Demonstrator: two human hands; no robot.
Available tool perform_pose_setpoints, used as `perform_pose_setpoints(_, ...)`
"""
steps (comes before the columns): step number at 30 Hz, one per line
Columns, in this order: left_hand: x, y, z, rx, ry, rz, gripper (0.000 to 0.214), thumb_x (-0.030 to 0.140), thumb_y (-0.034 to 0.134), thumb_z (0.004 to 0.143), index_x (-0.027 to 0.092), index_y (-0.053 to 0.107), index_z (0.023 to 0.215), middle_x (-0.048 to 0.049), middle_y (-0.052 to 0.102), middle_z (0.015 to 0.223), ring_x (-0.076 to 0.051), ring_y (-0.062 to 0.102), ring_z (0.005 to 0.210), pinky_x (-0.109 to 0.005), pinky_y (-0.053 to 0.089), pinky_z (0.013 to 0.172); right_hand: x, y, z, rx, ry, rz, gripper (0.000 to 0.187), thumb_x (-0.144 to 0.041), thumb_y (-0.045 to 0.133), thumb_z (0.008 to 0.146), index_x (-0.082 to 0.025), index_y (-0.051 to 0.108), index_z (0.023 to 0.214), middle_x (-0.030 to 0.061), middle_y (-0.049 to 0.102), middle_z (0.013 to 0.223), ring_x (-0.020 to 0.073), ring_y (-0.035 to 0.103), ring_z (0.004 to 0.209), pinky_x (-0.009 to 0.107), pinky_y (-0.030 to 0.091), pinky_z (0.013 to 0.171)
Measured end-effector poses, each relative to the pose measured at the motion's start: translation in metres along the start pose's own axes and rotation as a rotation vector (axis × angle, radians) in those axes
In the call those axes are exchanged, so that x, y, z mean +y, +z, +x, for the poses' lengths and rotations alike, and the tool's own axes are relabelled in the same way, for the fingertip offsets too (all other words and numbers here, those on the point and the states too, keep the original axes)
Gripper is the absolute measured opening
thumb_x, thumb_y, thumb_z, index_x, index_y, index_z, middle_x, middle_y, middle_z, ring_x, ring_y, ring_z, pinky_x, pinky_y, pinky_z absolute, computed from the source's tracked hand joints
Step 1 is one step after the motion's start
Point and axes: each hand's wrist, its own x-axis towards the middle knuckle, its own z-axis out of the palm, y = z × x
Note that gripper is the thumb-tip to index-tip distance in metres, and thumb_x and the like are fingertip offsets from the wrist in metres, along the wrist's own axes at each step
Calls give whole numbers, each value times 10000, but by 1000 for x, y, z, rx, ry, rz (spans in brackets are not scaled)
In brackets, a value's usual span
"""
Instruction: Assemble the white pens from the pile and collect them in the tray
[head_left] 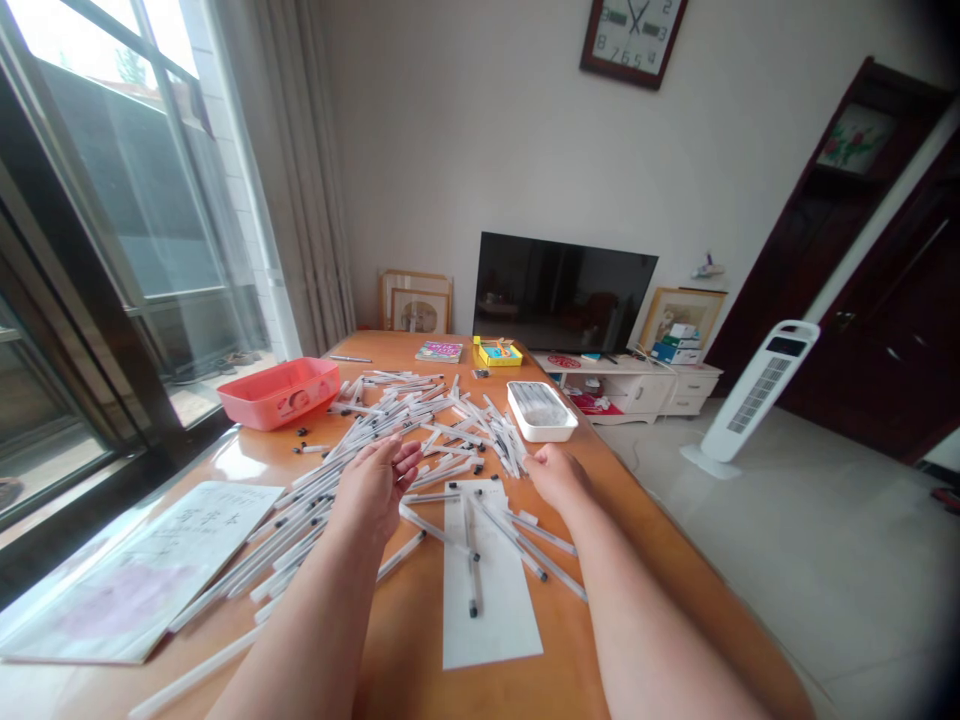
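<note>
Many translucent white pens [390, 415] with black ends lie heaped across the wooden table [645, 560]. My left hand [377, 485] is over the left part of the heap, palm turned inward and fingers loosely apart, with nothing visible in it. At the right edge of the heap, my right hand [556, 475] is closed, its fingertips close to some pens; what it grips, if anything, is hidden. Just beyond it stands a white box [541, 433] with pens inside. Between my forearms, several pens lie on or across a white paper sheet [491, 645].
A pink plastic basket [281, 392] stands at the left edge, with small black caps [301, 433] near it. A notebook [142, 570] lies front left. Farther back are a yellow box [499, 352] and a colourful booklet [439, 352]. Beyond stands a television [562, 290].
</note>
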Motion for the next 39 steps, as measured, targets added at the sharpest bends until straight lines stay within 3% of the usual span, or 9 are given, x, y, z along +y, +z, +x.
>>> perform_pose_setpoints(10, -4, 5, -4, -3, -12, 13, 160, 150, 681, 834, 138, 605, 975, -167, 724, 949, -172, 714, 704, -215, 529, 557, 3, 16, 5, -4, -54, -25, 448, -689, 641, 750, -243, 676, 723, 74, 689, 769, 224, 613, 694, 299, 353, 601)
perform_pose_setpoints(22, -3, 6, -6, -18, -4, 27, 157, 172, 696, 826, 144, 608, 953, -151, 728, 951, -162, 709, 697, -209, 518, 549, -4, 9, -2, -124, -59, 84, 222, -423, 643, 756, -224, 685, 666, 28, 666, 609, 184, 582, 580, 280, 343, 555)
perform_pose_setpoints(31, -12, 6, -6, -45, -22, 67, 190, 198, 733, 803, 144, 626, 949, -146, 733, 930, -179, 721, 713, -229, 535, 562, 2, 17, -2, -133, -52, 217, 201, -392, 624, 733, -209, 678, 671, 5, 649, 581, 169, 577, 572, 254, 385, 557)
perform_pose_setpoints(39, -19, 10, -9, -107, -53, 140, 174, 218, 743, 797, 148, 636, 914, -145, 737, 931, -158, 702, 705, -234, 536, 611, -3, 5, -3, -103, -82, 357, 290, -453, 574, 799, -196, 679, 715, 17, 647, 635, 165, 552, 601, 256, 384, 565)
